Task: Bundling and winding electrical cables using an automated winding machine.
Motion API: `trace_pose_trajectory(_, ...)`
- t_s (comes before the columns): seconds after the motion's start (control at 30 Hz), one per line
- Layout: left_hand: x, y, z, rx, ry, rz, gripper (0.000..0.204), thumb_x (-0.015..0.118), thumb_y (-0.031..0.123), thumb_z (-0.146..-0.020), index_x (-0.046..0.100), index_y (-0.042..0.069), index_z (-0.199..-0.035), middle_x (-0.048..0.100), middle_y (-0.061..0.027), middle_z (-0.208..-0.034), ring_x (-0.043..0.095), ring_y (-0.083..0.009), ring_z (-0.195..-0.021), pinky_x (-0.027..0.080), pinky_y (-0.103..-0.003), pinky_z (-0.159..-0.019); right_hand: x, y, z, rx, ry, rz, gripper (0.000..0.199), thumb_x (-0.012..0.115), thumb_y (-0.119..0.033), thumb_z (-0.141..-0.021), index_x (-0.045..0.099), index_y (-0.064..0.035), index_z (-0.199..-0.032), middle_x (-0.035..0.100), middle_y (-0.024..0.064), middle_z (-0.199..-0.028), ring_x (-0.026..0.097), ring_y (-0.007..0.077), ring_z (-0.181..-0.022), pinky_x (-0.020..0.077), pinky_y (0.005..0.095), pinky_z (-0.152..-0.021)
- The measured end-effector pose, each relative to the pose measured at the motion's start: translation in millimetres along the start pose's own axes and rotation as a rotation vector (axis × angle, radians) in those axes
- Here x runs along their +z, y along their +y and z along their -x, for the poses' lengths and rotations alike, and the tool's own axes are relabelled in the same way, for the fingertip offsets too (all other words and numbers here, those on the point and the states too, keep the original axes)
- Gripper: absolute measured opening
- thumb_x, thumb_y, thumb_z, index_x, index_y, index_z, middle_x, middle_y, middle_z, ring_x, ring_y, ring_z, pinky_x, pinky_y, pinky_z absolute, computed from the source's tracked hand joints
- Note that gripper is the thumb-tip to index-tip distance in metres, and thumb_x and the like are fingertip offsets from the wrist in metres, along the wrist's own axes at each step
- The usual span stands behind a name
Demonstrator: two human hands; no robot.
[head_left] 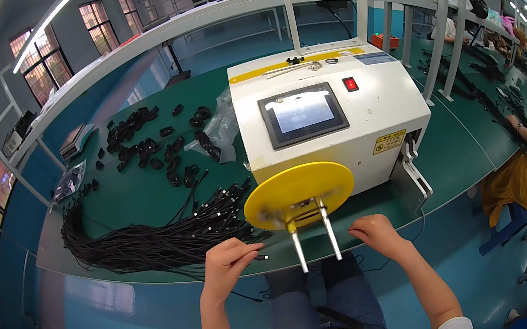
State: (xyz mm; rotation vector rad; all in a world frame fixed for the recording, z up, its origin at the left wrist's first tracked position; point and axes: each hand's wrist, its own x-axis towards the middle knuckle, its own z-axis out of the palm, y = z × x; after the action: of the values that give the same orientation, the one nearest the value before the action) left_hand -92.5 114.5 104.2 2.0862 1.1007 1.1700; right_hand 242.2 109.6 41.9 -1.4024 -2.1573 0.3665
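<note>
Worker seated at a cable-winding station, seen from above. The left hand (pixel 228 258) pinches the connector end of a thin black cable (pixel 260 257) between thumb and fingers, closed on it just left of the two metal winding pins (pixel 315 241) that project toward the worker from under the yellow disc (pixel 299 191). The right hand (pixel 375 231) rests at the front edge of the green surface (pixel 146 194), right of the pins, its fingers curled down; whether they grip anything cannot be told, since no cable shows clearly there.

Judged step: one cable has been taken up and is being brought to the pins for coiling. The next move would call for laying the cable end between or against the pins and holding it steady with both hands, clear of the disc.

The cable is slim, black and limp, with a small pale-tipped plug at the held end; its run toward the worker's lap is only partly visible. A large bundle of like cables (pixel 152 237) lies just left of the hands. Finished coils (pixel 153 143) lie scattered farther back, beside the white machine (pixel 330 114) with its screen (pixel 303 113).
</note>
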Motion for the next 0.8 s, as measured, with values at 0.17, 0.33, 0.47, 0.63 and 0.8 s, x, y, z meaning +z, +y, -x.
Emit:
trace_pose_trajectory(0.17, 9, 20, -1, 0.2, 0.022, -0.158, 0.027, 0.07, -0.001, -0.067, 0.069, 0.005, -0.094, 0.053, -0.0035, -0.062, 0.05, -0.0127, -0.054, 0.036, -0.024, -0.047, 1, 1, 5, 0.012, -0.012, 0.004, 0.012, 0.06, -0.016, -0.08, 0.064, -0.0044, -0.079, 0.062, 0.0107, -0.074, 0.06, 0.0312, -0.071, 0.047, 0.0401, -0.062)
trace_pose_trajectory(0.33, 12, 29, 0, 0.199, 0.096, -0.202, 0.029, 0.07, -0.002, -0.067, 0.069, 0.006, -0.095, 0.053, -0.0039, -0.063, 0.05, -0.0128, -0.054, 0.036, -0.024, -0.047, 3, 4, 8, 0.0, -0.02, -0.008, 0.013, 0.06, -0.016, -0.081, 0.063, -0.0042, -0.079, 0.062, 0.0109, -0.075, 0.059, 0.0314, -0.072, 0.0469, 0.0405, -0.063)
trace_pose_trajectory(0.47, 15, 37, 2, 0.209, 0.074, -0.294, 0.029, 0.069, -0.002, -0.068, 0.068, 0.005, -0.096, 0.053, -0.0044, -0.064, 0.05, -0.0144, -0.053, 0.037, -0.025, -0.047, 4, 4, 12, -0.004, -0.01, -0.011, 0.012, 0.06, -0.015, -0.08, 0.063, -0.0038, -0.079, 0.062, 0.0113, -0.074, 0.059, 0.0314, -0.072, 0.0468, 0.0399, -0.063)
trace_pose_trajectory(0.63, 36, 69, -4, 0.247, 0.009, -0.377, 0.028, 0.068, -0.001, -0.069, 0.067, 0.006, -0.096, 0.055, -0.0046, -0.068, 0.053, -0.0163, -0.058, 0.041, -0.025, -0.048, 7, 4, 13, -0.008, -0.033, 0.003, 0.012, 0.06, -0.015, -0.08, 0.063, -0.0036, -0.079, 0.062, 0.0113, -0.076, 0.06, 0.0315, -0.072, 0.0471, 0.0395, -0.064)
trace_pose_trajectory(0.8, 64, 89, -17, 0.355, -0.006, -0.416, 0.027, 0.067, 0.001, -0.067, 0.067, 0.006, -0.094, 0.057, -0.0045, -0.073, 0.057, -0.0172, -0.064, 0.046, -0.026, -0.05, 10, 0, 18, -0.02, -0.027, -0.034, 0.01, 0.062, -0.012, -0.079, 0.063, -0.0021, -0.082, 0.061, 0.0127, -0.074, 0.059, 0.0313, -0.071, 0.0471, 0.0376, -0.062)
